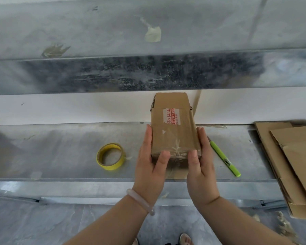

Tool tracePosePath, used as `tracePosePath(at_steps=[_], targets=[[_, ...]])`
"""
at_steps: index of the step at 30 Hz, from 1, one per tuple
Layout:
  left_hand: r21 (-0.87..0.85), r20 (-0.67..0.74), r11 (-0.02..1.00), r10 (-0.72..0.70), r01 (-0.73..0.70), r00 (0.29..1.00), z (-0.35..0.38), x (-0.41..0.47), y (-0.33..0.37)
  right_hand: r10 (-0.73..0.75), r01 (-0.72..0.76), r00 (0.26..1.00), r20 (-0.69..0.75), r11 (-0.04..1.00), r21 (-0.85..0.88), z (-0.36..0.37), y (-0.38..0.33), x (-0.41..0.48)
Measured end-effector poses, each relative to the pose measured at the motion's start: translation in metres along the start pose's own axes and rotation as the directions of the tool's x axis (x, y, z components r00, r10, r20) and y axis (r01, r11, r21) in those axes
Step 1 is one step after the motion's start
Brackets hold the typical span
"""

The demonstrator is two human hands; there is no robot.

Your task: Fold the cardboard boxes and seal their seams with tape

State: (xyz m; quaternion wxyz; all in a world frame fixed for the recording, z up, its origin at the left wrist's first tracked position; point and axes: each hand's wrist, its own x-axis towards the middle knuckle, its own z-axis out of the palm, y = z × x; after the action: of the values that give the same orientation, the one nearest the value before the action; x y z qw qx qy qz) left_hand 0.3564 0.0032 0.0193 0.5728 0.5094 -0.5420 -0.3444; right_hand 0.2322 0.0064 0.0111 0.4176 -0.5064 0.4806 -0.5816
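Note:
A small brown cardboard box point(173, 128), folded up, lies on the metal work surface point(60, 149) with a red and white label and clear tape on its top face. My left hand point(152, 163) holds its left side, thumb on the near top edge. My right hand point(201, 161) holds the right side in the same way. A roll of yellow tape point(111, 156) lies flat to the left of the box. A green utility knife point(223, 156) lies just right of my right hand.
A stack of flat cardboard sheets point(290, 167) lies at the right edge, overhanging the front. A white strip point(78, 108) and a metal wall point(131, 41) with tape scraps stand behind the box. The floor and my feet show below.

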Motion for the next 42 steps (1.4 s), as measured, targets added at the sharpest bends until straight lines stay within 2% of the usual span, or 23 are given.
tracePosePath(at_steps=[4,9,12,18,26,29,32,35,38,40,42], targets=[[-0.186,-0.063,0.979,-0.093,0.080,0.994,0.009,-0.003,0.001,0.116,-0.109,0.992,-0.041,0.983,0.150,0.006,-0.001,0.001],[-0.275,-0.114,0.947,-0.202,0.165,0.973,0.014,0.000,0.012,0.160,-0.140,0.984,-0.076,0.966,0.219,0.007,-0.002,0.001],[-0.181,-0.106,0.969,-0.188,0.167,0.976,0.017,0.005,0.016,0.178,-0.153,0.980,-0.092,0.961,0.230,0.007,-0.005,0.004],[-0.043,-0.106,0.985,-0.168,0.164,0.980,0.019,0.005,0.010,0.136,-0.128,0.986,-0.095,0.987,0.094,0.008,-0.003,0.007],[-0.052,-0.078,0.996,-0.081,0.077,0.994,0.013,-0.001,0.002,0.113,-0.109,0.993,-0.028,0.989,0.099,0.000,0.005,0.003],[-0.150,-0.061,0.980,-0.138,0.128,0.989,0.013,-0.001,0.005,0.132,-0.133,0.991,0.023,0.986,0.097,-0.005,0.007,0.003],[-0.241,0.032,0.960,-0.138,0.142,0.990,0.005,-0.004,0.004,0.143,-0.157,0.982,0.125,0.981,0.115,-0.013,0.010,0.001],[-0.186,0.099,0.975,-0.104,0.121,0.990,0.001,-0.004,0.000,0.143,-0.160,0.967,0.209,0.985,0.063,-0.020,0.010,0.002],[-0.078,0.125,0.989,-0.112,0.122,0.986,-0.005,-0.002,0.001,0.227,-0.237,0.947,0.226,0.971,0.016,-0.028,0.010,0.006],[0.151,0.146,0.988,-0.045,0.023,0.988,-0.015,0.001,-0.001,0.339,-0.345,0.913,0.225,0.938,-0.014,-0.037,0.012,0.008],[0.394,0.242,0.911,0.023,-0.120,0.970,-0.027,0.007,0.001,0.390,-0.403,0.874,0.291,0.915,-0.019,-0.045,0.014,0.005]])
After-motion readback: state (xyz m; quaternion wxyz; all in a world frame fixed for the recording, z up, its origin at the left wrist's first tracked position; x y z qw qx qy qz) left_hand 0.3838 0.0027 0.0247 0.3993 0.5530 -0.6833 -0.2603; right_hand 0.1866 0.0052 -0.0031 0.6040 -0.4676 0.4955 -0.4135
